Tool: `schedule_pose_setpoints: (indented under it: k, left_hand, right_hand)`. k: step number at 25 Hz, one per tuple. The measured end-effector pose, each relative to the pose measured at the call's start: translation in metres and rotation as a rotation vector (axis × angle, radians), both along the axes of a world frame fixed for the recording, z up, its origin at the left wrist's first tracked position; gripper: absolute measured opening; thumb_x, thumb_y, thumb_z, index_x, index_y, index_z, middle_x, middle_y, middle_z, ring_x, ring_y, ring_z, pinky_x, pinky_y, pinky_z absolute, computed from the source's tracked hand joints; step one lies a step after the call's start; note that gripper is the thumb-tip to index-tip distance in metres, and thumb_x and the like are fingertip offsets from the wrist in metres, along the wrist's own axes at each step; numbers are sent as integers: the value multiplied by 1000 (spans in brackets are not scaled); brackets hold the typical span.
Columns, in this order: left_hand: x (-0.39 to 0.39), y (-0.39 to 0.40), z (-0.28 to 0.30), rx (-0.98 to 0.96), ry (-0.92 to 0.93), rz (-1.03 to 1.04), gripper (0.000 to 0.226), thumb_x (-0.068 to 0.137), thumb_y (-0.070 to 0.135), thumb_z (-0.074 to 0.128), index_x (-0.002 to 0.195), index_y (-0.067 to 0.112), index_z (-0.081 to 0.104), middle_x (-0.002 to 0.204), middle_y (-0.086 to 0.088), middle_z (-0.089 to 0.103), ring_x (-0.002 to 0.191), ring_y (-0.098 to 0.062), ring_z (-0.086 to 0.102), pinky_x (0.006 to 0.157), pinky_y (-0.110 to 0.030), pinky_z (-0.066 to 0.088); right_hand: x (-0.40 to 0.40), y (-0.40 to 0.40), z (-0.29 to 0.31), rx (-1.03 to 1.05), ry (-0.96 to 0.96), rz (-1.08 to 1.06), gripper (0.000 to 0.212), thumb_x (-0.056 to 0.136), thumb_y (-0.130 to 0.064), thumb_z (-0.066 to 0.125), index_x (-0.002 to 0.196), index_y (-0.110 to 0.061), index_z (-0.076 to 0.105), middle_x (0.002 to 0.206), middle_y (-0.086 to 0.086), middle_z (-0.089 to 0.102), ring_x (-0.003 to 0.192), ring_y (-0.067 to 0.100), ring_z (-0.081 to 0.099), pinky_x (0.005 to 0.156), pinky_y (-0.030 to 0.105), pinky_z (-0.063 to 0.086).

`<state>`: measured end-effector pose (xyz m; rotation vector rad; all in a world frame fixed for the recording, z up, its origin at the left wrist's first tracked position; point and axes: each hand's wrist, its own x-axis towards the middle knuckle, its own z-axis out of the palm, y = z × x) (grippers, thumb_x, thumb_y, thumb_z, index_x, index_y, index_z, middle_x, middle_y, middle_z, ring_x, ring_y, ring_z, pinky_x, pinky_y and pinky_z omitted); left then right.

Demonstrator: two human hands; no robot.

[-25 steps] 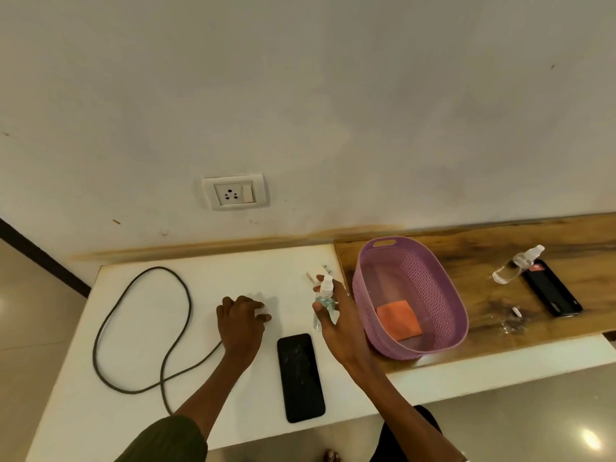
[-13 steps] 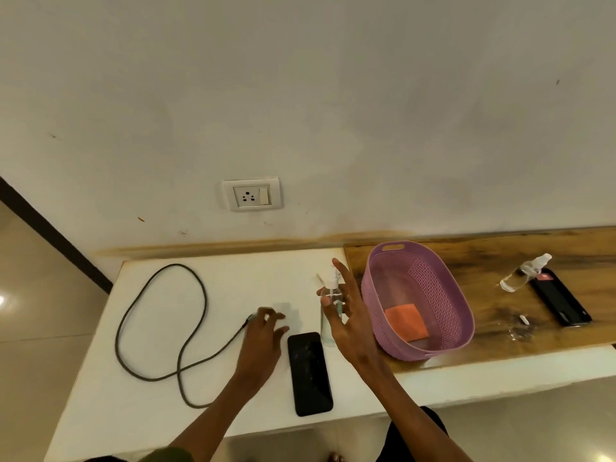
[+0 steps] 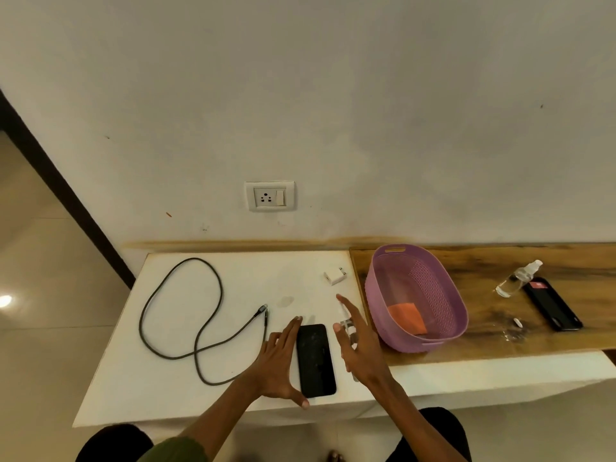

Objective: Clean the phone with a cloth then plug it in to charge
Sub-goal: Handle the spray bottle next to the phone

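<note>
A black phone (image 3: 315, 360) lies face up on the white table (image 3: 166, 388) near its front edge. My left hand (image 3: 278, 368) is open, palm beside the phone's left edge, thumb near its lower corner. My right hand (image 3: 361, 345) is open with fingers spread, just right of the phone. It partly hides a small clear spray bottle (image 3: 347, 325) that shows between its fingers. An orange cloth (image 3: 406, 316) lies inside the purple basket (image 3: 433, 285). A white charger adapter (image 3: 335, 276) and a looped grey cable (image 3: 213, 295) lie on the table. The wall socket (image 3: 269, 196) is above.
On the wooden counter (image 3: 483, 328) to the right lie a second spray bottle (image 3: 516, 278), a second black phone (image 3: 551, 303) and a small white cap (image 3: 517, 322). A damp spot (image 3: 286, 301) marks the table behind the phone.
My left hand has moved right from the cable's end to the phone's left edge and opened flat. My right hand has stayed by the spray bottle, and the adapter has come into view.
</note>
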<state>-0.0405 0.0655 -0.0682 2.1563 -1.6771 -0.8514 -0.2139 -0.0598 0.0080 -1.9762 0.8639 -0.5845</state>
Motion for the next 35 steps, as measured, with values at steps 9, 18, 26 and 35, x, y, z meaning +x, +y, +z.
schedule_pose_setpoints:
  k: [9, 18, 26, 35]
  left_hand:
    - [-10, 7, 2, -6, 77, 111, 154, 35, 91, 71, 141, 48, -32, 161, 8, 4, 141, -21, 19, 119, -46, 20]
    - [-9, 6, 6, 33, 67, 121, 155, 36, 88, 73, 145, 43, -29, 162, 9, -4, 145, -25, 15, 121, -48, 20]
    - [-8, 4, 5, 58, 44, 122, 159, 36, 87, 74, 149, 34, -24, 164, 8, -8, 148, -29, 11, 123, -50, 19]
    - [-10, 4, 5, 60, 45, 109, 158, 40, 80, 79, 151, 32, -23, 164, 6, -8, 149, -33, 8, 123, -53, 16]
  right_hand:
    - [-27, 10, -30, -57, 112, 23, 67, 86, -33, 68, 136, -55, 29, 128, -52, 35, 105, -10, 56, 88, 10, 48]
    - [-32, 5, -49, -155, 209, -170, 55, 90, -17, 62, 138, -36, 42, 69, -16, 53, 59, 12, 58, 57, 9, 51]
    - [-40, 8, -41, -170, 129, -282, 58, 87, -18, 67, 137, -32, 42, 83, -26, 53, 65, 10, 62, 54, -2, 41]
    - [-63, 14, -45, -57, 196, -358, 58, 89, -21, 66, 140, -25, 39, 104, -6, 63, 73, 12, 61, 76, 19, 56]
